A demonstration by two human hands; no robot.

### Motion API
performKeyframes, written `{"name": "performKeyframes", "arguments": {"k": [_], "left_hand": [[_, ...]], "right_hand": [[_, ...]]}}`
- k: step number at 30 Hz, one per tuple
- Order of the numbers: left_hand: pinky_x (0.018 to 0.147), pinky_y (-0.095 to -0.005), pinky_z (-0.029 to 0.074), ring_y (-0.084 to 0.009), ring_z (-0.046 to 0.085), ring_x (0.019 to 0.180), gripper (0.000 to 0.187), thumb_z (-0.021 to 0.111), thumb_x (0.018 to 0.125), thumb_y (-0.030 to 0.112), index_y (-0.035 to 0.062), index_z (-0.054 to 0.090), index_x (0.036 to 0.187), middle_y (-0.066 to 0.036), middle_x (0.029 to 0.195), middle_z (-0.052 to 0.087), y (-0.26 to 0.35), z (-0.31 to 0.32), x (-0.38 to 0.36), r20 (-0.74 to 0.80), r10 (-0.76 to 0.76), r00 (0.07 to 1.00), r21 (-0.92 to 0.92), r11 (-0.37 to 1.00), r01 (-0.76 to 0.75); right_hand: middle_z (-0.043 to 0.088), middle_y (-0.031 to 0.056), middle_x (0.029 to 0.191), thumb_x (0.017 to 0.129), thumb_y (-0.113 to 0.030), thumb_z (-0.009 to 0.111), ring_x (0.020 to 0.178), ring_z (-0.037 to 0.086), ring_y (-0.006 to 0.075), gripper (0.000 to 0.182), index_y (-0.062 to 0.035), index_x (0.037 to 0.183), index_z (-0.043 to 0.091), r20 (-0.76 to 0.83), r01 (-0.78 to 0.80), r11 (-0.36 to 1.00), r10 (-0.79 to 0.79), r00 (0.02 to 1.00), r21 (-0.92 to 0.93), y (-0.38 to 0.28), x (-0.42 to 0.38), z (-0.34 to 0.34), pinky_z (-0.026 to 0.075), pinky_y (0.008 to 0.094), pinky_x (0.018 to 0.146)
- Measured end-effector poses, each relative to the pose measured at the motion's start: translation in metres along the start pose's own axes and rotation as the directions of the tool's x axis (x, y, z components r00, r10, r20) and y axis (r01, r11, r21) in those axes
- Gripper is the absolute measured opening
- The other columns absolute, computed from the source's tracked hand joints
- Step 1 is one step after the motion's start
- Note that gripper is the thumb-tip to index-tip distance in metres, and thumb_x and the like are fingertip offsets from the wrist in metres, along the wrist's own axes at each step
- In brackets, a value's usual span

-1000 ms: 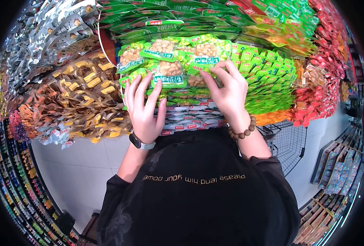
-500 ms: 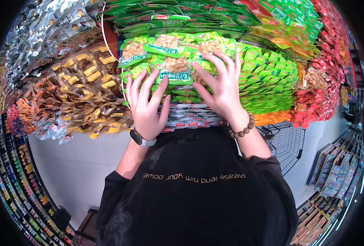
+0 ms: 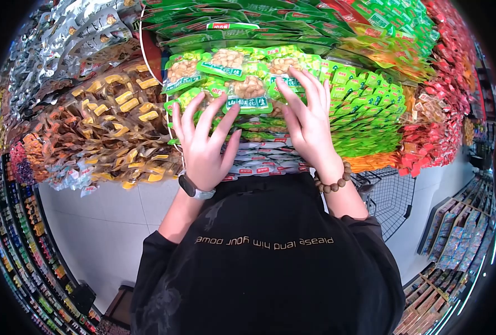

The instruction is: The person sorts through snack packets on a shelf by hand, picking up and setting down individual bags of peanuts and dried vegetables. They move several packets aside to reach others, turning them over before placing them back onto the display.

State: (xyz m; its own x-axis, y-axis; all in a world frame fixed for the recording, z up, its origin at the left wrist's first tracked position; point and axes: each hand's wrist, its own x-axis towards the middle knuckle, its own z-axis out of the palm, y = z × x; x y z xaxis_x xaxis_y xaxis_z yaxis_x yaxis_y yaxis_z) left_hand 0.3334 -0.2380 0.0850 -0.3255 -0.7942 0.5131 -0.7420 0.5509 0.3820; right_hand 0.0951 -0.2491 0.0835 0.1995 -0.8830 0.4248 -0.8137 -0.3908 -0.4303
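Several clear-and-green packets of peanuts lie in a stack in front of me. One peanut packet [image 3: 247, 92] rests at the near middle, with another packet [image 3: 224, 61] behind it and a third packet [image 3: 182, 72] at the left. My left hand [image 3: 206, 145] is spread over the stack's left side, fingertips at the near packet's left edge. On the right side, my right hand [image 3: 309, 120] has its fingers apart over the packets at the right. A watch [image 3: 195, 187] is on the left wrist, a bead bracelet [image 3: 334, 180] on the right.
Brown snack packs [image 3: 119, 117] are piled at the left, bright green packets [image 3: 359, 106] at the right. Dark green bags [image 3: 248, 19] stand behind. White packets [image 3: 264, 156] lie nearest my body. A wire cart [image 3: 390, 195] stands on the floor at the right.
The near peanut packet has shifted slightly to the right. My right hand has moved a little right, off that packet's edge. My left hand has moved slightly right.
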Motion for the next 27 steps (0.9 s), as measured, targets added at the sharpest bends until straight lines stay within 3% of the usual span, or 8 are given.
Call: {"name": "performKeyframes", "arguments": {"k": [8,10,14,17,20,23,27], "left_hand": [[0.124,-0.0662,0.017,-0.0357,0.051,0.141,0.042,0.069,0.087,0.001,0.0074,0.071,0.128,-0.009,0.142,0.066,0.005,0.004,0.015,0.049,0.063,0.997,-0.071,0.996,-0.059],[0.123,-0.0646,0.025,-0.0333,0.058,0.135,0.037,0.068,0.086,-0.001,0.0055,0.072,0.123,-0.01,0.139,0.067,0.005,0.004,0.022,0.06,0.09,0.994,-0.09,0.992,-0.085],[0.12,-0.0616,0.033,-0.033,0.063,0.129,0.035,0.07,0.085,-0.001,0.0036,0.072,0.12,-0.012,0.137,0.068,0.0,0.003,0.03,0.097,0.162,0.982,-0.115,0.982,-0.151],[0.119,-0.0601,0.035,-0.0337,0.062,0.129,0.035,0.072,0.085,0.001,0.0031,0.071,0.119,-0.013,0.138,0.067,-0.001,0.006,0.034,0.097,0.196,0.976,-0.113,0.976,-0.185],[0.119,-0.0597,0.036,-0.0352,0.061,0.13,0.036,0.073,0.084,0.003,0.0031,0.07,0.12,-0.015,0.14,0.065,0.002,0.007,0.036,0.094,0.19,0.977,-0.115,0.977,-0.179],[0.119,-0.0595,0.036,-0.0365,0.059,0.131,0.037,0.074,0.084,0.005,0.0033,0.069,0.12,-0.015,0.142,0.064,0.0,0.007,0.037,0.108,0.187,0.976,-0.117,0.978,-0.174],[0.118,-0.0591,0.036,-0.0364,0.059,0.131,0.036,0.075,0.084,0.006,0.0031,0.069,0.12,-0.015,0.142,0.064,-0.002,0.006,0.039,0.123,0.205,0.971,-0.124,0.974,-0.189]], "right_hand": [[0.037,0.0189,0.164,0.094,-0.008,0.064,0.152,0.033,0.0422,0.056,-0.0152,0.15,0.056,-0.001,-0.052,0.999,0.052,0.999,0.004,0.0,0.001,0.002,0.018,0.0654,0.123],[0.038,0.0195,0.163,0.095,-0.007,0.064,0.152,0.033,0.0424,0.057,-0.0147,0.151,0.055,-0.029,-0.067,0.996,0.069,0.997,0.061,0.002,-0.001,0.002,0.018,0.0643,0.124],[0.047,0.018,0.155,0.09,-0.006,0.07,0.145,0.041,0.0418,0.052,-0.0134,0.141,0.063,-0.13,-0.051,0.988,0.07,0.989,0.148,0.005,-0.002,0.0,0.028,0.0554,0.122],[0.053,0.0174,0.148,0.087,-0.006,0.074,0.141,0.045,0.0416,0.04,-0.0124,0.127,0.073,-0.219,-0.043,0.996,0.06,0.974,0.084,0.008,-0.007,0.002,0.033,0.0521,0.119],[0.055,0.0175,0.145,0.087,-0.007,0.075,0.141,0.045,0.0422,0.031,-0.0121,0.117,0.078,-0.187,-0.026,0.993,0.047,0.981,0.117,0.008,-0.005,0.003,0.034,0.0521,0.118],[0.056,0.0168,0.144,0.086,-0.008,0.076,0.141,0.045,0.0422,0.029,-0.0133,0.115,0.079,-0.155,-0.047,0.989,0.069,0.985,0.144,0.009,-0.004,0.002,0.034,0.0522,0.118],[0.057,0.0152,0.139,0.085,-0.009,0.078,0.137,0.048,0.04,0.039,-0.0116,0.124,0.073,-0.167,-0.061,0.986,0.087,0.982,0.153,0.01,-0.006,0.0,0.033,0.0529,0.119]]}}
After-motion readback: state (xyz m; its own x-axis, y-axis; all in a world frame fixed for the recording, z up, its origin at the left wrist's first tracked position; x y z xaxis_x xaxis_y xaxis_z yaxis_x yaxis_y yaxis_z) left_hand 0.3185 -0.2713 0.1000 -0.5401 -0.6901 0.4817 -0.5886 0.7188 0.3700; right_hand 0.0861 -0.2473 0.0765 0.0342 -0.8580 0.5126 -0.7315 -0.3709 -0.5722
